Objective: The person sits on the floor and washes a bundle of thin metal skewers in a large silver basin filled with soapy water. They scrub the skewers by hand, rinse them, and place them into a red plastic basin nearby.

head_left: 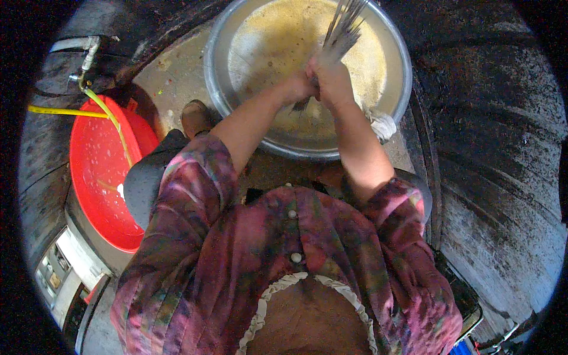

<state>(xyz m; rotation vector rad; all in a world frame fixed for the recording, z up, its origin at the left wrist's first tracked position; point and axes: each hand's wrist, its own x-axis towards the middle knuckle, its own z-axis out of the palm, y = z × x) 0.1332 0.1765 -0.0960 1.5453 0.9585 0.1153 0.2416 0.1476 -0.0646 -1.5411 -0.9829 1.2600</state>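
Both my hands are closed around a bundle of thin dark sticks [343, 36], whose loose ends fan out upward and away from me. My left hand [299, 87] grips from the left, its knuckles against my right hand [332, 81], which wraps the bundle from the right. A short dark end of the bundle pokes out below my left hand. Underneath is a wide round metal basin [218, 89] with a yellowish, stained inside. The sticks and hands are slightly blurred, and the fingers partly hide each other.
A red plastic basin [94, 177] with wet spots stands at the left. Into it hangs a yellow hose [116, 120] from a wall tap [89, 59]. Whitish cloth [383, 126] lies at the metal basin's right rim. Dark, worn walls [503, 154] curve closely around both sides.
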